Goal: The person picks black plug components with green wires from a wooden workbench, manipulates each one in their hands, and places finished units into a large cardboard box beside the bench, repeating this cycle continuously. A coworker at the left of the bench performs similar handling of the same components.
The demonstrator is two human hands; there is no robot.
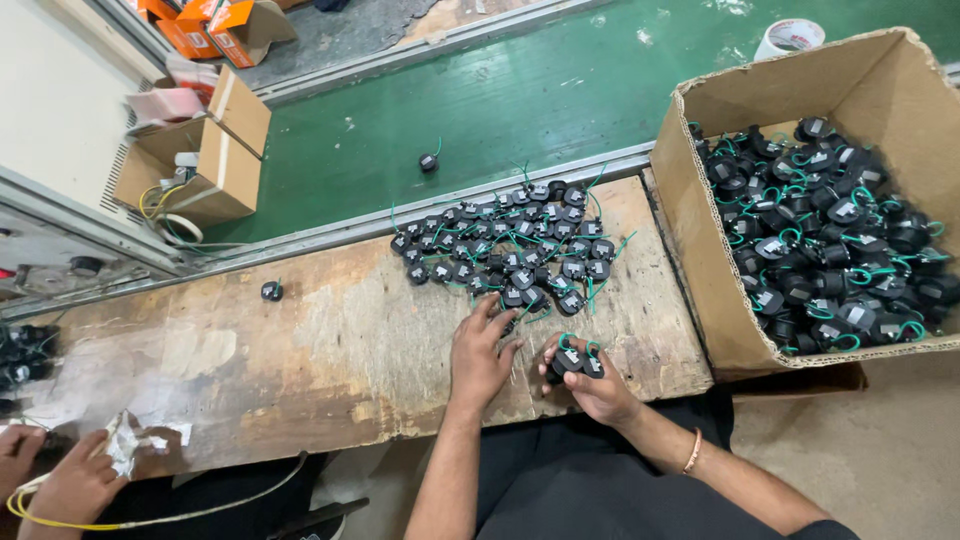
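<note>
On worn wood, right hand (598, 385) cups round black parts (572, 362).

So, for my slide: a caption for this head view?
Right hand holds small black parts; left hand reaches the pile.

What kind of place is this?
Probably a small factory line: a green conveyor belt, a worn workbench heaped with small black parts, and a cardboard box full of them.
</note>
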